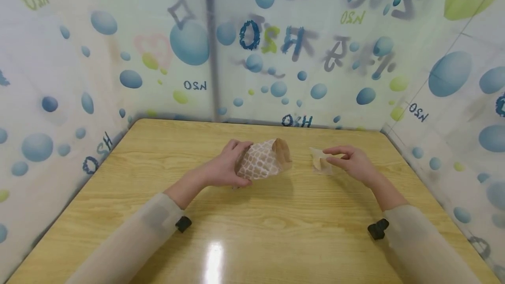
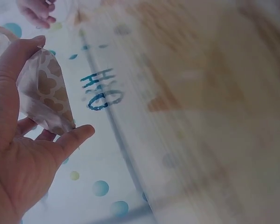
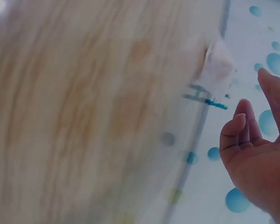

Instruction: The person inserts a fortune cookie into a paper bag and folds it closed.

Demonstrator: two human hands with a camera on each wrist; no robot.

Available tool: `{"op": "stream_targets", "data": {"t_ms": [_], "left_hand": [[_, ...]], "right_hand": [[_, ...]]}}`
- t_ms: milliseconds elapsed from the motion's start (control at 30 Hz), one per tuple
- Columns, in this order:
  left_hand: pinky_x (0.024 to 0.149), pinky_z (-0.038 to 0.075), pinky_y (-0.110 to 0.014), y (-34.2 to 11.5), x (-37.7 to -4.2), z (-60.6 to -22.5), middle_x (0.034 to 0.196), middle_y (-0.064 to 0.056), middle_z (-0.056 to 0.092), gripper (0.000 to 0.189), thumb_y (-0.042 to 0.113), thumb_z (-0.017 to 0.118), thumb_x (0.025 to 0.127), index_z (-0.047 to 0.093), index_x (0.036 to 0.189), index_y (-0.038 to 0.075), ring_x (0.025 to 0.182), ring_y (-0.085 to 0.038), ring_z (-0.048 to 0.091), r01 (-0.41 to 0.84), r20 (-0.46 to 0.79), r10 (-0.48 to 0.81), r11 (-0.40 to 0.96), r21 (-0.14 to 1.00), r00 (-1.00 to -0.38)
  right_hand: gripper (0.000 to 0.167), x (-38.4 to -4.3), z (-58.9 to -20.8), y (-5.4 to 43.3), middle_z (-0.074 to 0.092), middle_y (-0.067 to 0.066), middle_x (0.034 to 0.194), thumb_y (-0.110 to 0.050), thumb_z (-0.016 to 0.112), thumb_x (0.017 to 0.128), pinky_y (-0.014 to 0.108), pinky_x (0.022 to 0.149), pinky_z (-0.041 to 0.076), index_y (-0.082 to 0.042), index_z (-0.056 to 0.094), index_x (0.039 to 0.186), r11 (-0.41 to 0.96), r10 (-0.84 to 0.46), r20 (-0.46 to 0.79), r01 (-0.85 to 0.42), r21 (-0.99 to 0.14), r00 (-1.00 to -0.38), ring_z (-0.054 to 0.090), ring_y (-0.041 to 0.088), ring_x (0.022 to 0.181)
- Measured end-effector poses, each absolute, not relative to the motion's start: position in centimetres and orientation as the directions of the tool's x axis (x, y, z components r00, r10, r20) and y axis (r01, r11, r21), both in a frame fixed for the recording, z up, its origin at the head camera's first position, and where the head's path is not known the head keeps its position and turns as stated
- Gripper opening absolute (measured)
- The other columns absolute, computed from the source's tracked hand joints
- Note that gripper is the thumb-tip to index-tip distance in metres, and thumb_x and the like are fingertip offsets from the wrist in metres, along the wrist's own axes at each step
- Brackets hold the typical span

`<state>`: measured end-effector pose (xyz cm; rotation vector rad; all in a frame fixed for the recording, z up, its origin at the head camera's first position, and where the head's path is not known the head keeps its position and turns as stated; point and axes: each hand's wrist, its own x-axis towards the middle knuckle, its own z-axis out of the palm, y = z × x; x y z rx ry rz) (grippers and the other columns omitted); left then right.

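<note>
My left hand (image 1: 226,165) grips a tan paper bag (image 1: 258,161) printed with white netting, its fingers and thumb round the closed end. The bag lies tilted on its side, and its brown open mouth (image 1: 282,154) faces right. What is inside cannot be seen. In the left wrist view the thumb and fingertips press the bag's sides (image 2: 51,86). To the right, a small see-through packet (image 1: 318,161) with something beige in it is near the fingertips of my right hand (image 1: 355,163). In the right wrist view, those fingers are spread apart with nothing between them.
A wooden table (image 1: 252,227) spreads under both hands. Curtain-like walls (image 1: 315,95) with blue and green dots stand along its back and sides. Small black devices (image 1: 378,229) sit at both wrists. Light glares off the tabletop near the front.
</note>
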<state>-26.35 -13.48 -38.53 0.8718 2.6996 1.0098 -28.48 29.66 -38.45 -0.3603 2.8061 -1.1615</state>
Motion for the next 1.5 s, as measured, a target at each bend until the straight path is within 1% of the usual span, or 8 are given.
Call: {"op": "stream_targets", "data": {"t_ms": [233,333,567,667,800,1000,1267,1500], "left_hand": [[0.124,0.043,-0.06,-13.3,-26.3,-38.7,0.158,-0.021,0.034,0.114,0.029,0.095,0.083,0.026,0.172,0.011,0.146,-0.037,0.041,0.47,0.069,0.564,0.609,0.639,-0.823],[0.124,0.043,-0.06,-13.2,-26.3,-38.8,0.158,-0.021,0.034,0.114,0.029,0.095,0.084,0.025,0.172,0.01,0.146,-0.037,0.041,0.474,0.073,0.566,0.606,0.638,-0.821],[0.124,0.043,-0.059,-13.1,-26.4,-38.9,0.157,-0.02,0.035,0.114,0.03,0.095,0.084,0.025,0.172,0.01,0.145,-0.036,0.041,0.481,0.077,0.567,0.61,0.63,-0.82],[0.124,0.044,-0.059,-13.0,-26.4,-38.9,0.157,-0.02,0.035,0.114,0.031,0.095,0.085,0.025,0.172,0.012,0.145,-0.035,0.041,0.479,0.073,0.566,0.614,0.628,-0.821],[0.124,0.043,-0.059,-13.0,-26.4,-38.9,0.157,-0.02,0.035,0.113,0.031,0.095,0.085,0.025,0.172,0.012,0.145,-0.035,0.041,0.477,0.069,0.568,0.612,0.631,-0.82],[0.124,0.043,-0.059,-13.1,-26.5,-38.9,0.157,-0.019,0.035,0.113,0.03,0.095,0.084,0.026,0.172,0.013,0.146,-0.035,0.04,0.478,0.073,0.566,0.612,0.63,-0.821],[0.124,0.043,-0.058,-13.0,-26.4,-38.9,0.157,-0.02,0.035,0.113,0.03,0.095,0.084,0.026,0.172,0.012,0.146,-0.036,0.041,0.475,0.064,0.568,0.615,0.629,-0.82],[0.123,0.044,-0.058,-13.0,-26.5,-38.9,0.157,-0.019,0.034,0.114,0.03,0.095,0.084,0.026,0.172,0.012,0.145,-0.035,0.041,0.48,0.068,0.57,0.615,0.626,-0.819]], "right_hand": [[0.047,-30.1,-39.7,29.9,0.054,0.021,0.165,-0.039,0.069,0.109,0.058,0.105,0.056,-0.014,0.069,0.15,0.711,-0.324,-0.063,-0.199,-0.674,-0.944,0.059,0.049,0.139],[0.047,-30.7,-40.1,29.6,0.054,0.023,0.164,-0.037,0.068,0.11,0.065,0.111,0.052,-0.012,0.069,0.15,0.719,-0.356,-0.053,-0.238,-0.653,-0.933,0.054,0.05,0.147],[0.05,-31.0,-40.0,28.5,0.05,0.024,0.166,-0.04,0.069,0.109,0.045,0.095,0.055,-0.015,0.066,0.153,0.748,-0.317,-0.16,-0.143,-0.649,-0.935,0.055,0.045,0.136],[0.048,-30.9,-39.9,28.3,0.06,0.024,0.143,-0.036,0.071,0.108,0.037,0.085,0.05,-0.015,0.066,0.151,0.756,-0.296,-0.184,-0.112,-0.645,-0.937,0.055,0.038,0.119],[0.048,-30.8,-39.7,28.2,0.056,0.015,0.118,-0.03,0.075,0.105,0.038,0.082,0.043,-0.014,0.067,0.15,0.765,-0.297,-0.194,-0.111,-0.634,-0.935,0.05,0.03,0.107],[0.053,-30.2,-39.3,28.4,0.059,0.022,0.141,-0.033,0.078,0.103,0.038,0.088,0.047,-0.011,0.067,0.15,0.771,-0.31,-0.22,-0.109,-0.627,-0.925,0.052,0.032,0.115],[0.052,-28.4,-39.1,28.5,0.061,0.024,0.15,-0.033,0.066,0.111,0.036,0.078,0.061,-0.008,0.06,0.157,0.643,-0.345,-0.146,-0.12,-0.757,-0.927,0.065,0.021,0.099],[0.056,-27.1,-38.1,27.8,0.069,0.019,0.123,-0.029,0.073,0.108,0.042,0.086,0.066,-0.012,0.059,0.159,0.546,-0.339,-0.052,-0.152,-0.824,-0.939,0.074,0.015,0.098]]}}
